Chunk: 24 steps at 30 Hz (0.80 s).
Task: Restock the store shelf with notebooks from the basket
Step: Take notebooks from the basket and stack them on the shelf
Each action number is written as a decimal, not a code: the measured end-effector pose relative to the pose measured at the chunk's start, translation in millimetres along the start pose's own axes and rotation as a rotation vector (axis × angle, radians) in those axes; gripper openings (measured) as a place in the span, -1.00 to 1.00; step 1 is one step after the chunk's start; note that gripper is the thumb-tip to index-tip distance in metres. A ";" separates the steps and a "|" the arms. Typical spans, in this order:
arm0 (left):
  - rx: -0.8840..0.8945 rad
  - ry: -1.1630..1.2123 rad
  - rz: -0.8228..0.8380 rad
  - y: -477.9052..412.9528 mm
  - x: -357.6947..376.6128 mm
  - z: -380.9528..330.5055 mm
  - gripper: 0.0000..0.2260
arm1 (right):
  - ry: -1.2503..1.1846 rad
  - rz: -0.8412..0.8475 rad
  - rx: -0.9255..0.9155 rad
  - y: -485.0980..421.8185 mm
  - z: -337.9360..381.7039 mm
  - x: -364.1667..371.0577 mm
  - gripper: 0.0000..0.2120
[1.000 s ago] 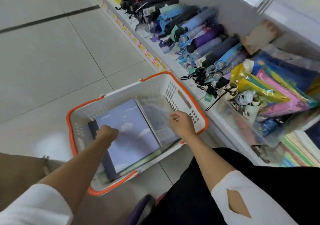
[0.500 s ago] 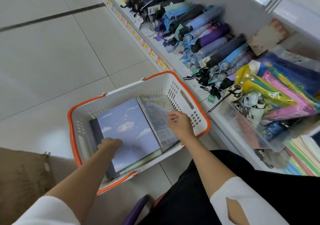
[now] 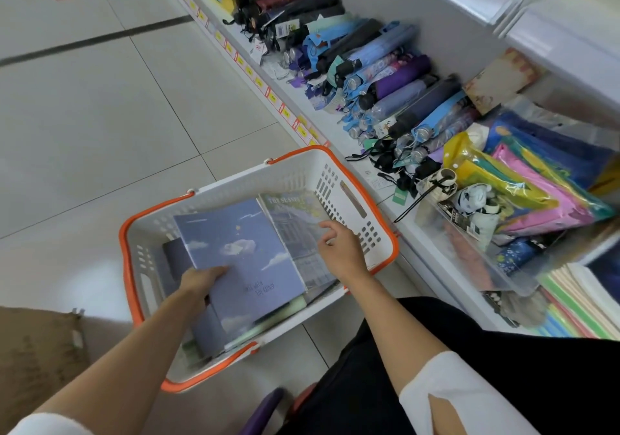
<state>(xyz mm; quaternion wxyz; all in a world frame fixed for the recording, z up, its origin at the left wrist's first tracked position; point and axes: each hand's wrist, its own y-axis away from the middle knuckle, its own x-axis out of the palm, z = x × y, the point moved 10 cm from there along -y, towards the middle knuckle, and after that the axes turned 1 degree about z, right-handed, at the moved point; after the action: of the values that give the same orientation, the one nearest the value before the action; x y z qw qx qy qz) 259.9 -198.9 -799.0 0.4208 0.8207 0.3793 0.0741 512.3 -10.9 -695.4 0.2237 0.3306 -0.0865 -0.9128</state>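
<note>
Inside the basket (image 3: 231, 193), on the floor just beside the shelf (image 3: 335, 126), the left hand (image 3: 198, 283) grips the near-left edge of the blue notebook (image 3: 241, 250), thumb on the cover. Right hand (image 3: 342, 250): over the grey notebook (image 3: 295, 220), fingers loosely curled, holding nothing; contact cannot be determined.

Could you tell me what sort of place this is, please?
Probably a shop aisle: a shelf edged with yellow price tags, folded umbrellas laid out in rows, and a shopping basket holding notebooks.
</note>
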 end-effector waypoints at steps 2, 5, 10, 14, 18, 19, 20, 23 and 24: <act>0.013 0.031 0.017 -1.6 5.6 -6.1 -0.65 | 0.002 0.008 0.002 0.7 2.1 0.7 -0.62; -0.001 0.049 0.011 -0.9 8.4 -10.2 -0.69 | 0.011 0.027 0.004 1.7 4.3 2.3 -0.60; 0.026 -0.079 -0.117 2.7 -1.2 -13.2 -0.68 | -0.029 0.053 0.013 3.3 5.6 2.7 -0.57; 0.082 -0.213 -0.144 3.6 -14.3 -14.0 -0.58 | -0.087 0.041 0.016 2.8 6.5 2.7 -0.57; 0.084 0.030 0.040 7.6 -1.6 -17.2 -0.67 | -0.106 0.019 0.038 0.4 2.6 0.6 -0.59; 0.043 0.105 0.169 13.1 9.6 -19.1 -0.70 | -0.103 0.014 0.048 -0.3 1.0 -0.5 -0.59; 0.008 0.161 0.299 19.7 20.7 -23.4 -0.72 | -0.103 0.011 0.055 -1.0 -0.5 -1.5 -0.58; 0.002 0.220 0.546 44.5 40.4 -48.5 -0.72 | -0.122 0.013 0.065 -1.4 -1.4 -1.8 -0.56; 0.016 0.228 0.595 52.2 45.5 -58.6 -0.68 | -0.128 0.009 0.064 -1.3 -0.8 -2.5 -0.56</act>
<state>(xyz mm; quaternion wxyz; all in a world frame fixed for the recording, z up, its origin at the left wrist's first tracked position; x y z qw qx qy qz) 295.1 -149.2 -731.8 0.3292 0.8853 0.1677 0.2826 514.1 -8.5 -695.0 0.2110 0.2782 -0.1313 -0.9278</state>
